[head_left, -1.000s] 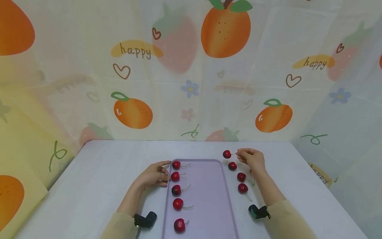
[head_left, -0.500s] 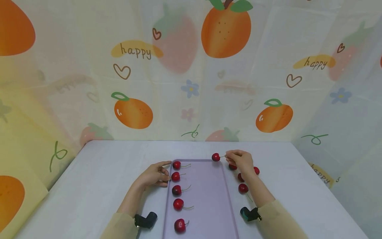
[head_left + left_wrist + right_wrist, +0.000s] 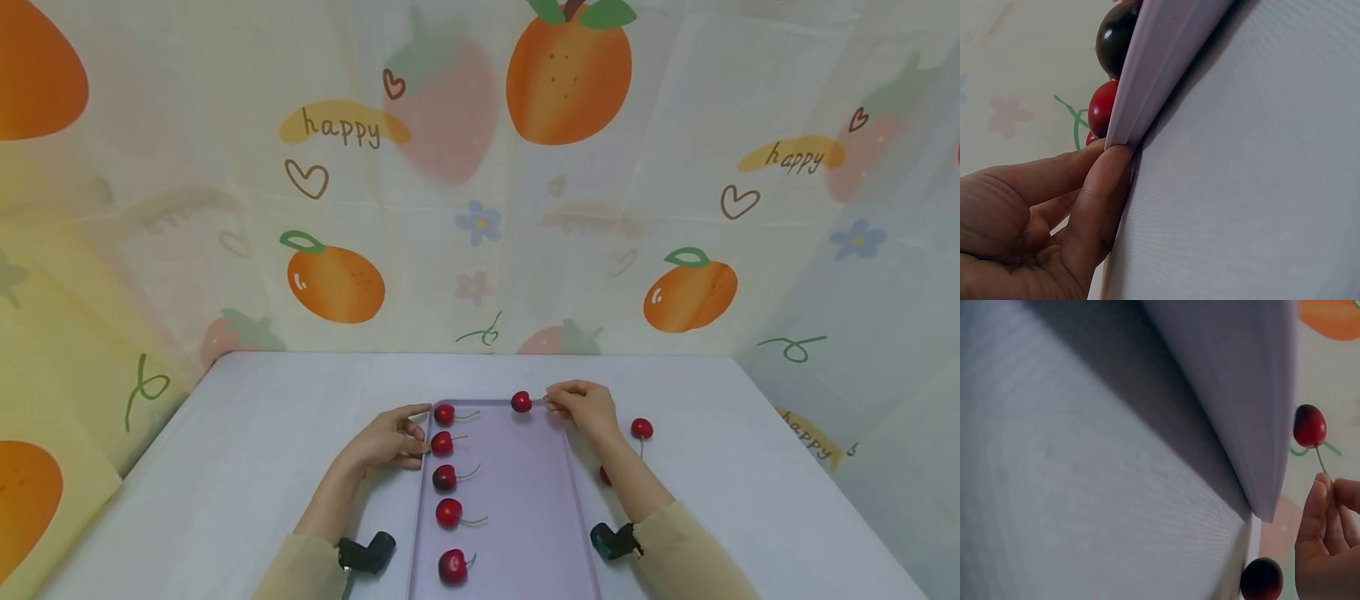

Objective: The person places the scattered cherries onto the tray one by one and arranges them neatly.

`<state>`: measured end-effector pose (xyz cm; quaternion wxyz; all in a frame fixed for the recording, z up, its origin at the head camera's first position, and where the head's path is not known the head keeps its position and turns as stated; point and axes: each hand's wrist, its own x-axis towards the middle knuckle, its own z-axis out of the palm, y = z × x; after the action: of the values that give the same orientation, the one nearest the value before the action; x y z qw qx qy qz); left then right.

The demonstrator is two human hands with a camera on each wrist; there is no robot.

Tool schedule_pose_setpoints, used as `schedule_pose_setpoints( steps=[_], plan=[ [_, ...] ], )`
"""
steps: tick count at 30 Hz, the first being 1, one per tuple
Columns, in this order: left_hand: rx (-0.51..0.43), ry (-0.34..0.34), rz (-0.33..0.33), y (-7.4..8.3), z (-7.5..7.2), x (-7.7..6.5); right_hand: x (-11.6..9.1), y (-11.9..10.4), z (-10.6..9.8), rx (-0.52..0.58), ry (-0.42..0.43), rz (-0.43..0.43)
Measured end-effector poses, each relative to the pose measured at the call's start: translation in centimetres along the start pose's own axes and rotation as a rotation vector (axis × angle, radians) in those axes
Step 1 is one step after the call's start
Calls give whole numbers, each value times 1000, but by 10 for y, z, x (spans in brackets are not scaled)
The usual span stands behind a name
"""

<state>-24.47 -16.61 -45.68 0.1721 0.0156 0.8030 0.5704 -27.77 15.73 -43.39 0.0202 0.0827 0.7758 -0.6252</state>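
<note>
My right hand (image 3: 588, 408) pinches the stem of a dark red cherry (image 3: 521, 402) between thumb and fingertips. That cherry hangs over the far edge of a shallow lilac tray (image 3: 517, 500), towards its right corner; the right wrist view shows the cherry (image 3: 1310, 426) at its stem's end. My left hand (image 3: 388, 437) holds the tray's far left corner, its thumb and forefinger at the rim, as the left wrist view shows the hand (image 3: 1054, 212) close up. Along the tray's left side several cherries lie in a column, among them a near one (image 3: 453, 567), stems pointing right.
Right of the tray, a cherry (image 3: 642, 428) lies on the white table (image 3: 705, 467). Another cherry (image 3: 605, 476) is partly covered by my right forearm. A fruit-print cloth (image 3: 480, 275) hangs behind the table. Each wrist wears a black device (image 3: 367, 553).
My right hand has carried the cherry by its stem leftward, from beside the tray to over its far edge. The left hand and the cherries in the tray have stayed put.
</note>
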Motion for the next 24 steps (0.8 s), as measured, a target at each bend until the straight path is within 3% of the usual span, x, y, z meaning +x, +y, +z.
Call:
schedule_pose_setpoints(
  steps=[12,24],
  plan=[
    [-8,-2,-6,0,1,1,-1,5,5,7,-65,-9],
    [-5,-2,1,-1,1,1,2,11,4,-119,-86,-14]
  ],
)
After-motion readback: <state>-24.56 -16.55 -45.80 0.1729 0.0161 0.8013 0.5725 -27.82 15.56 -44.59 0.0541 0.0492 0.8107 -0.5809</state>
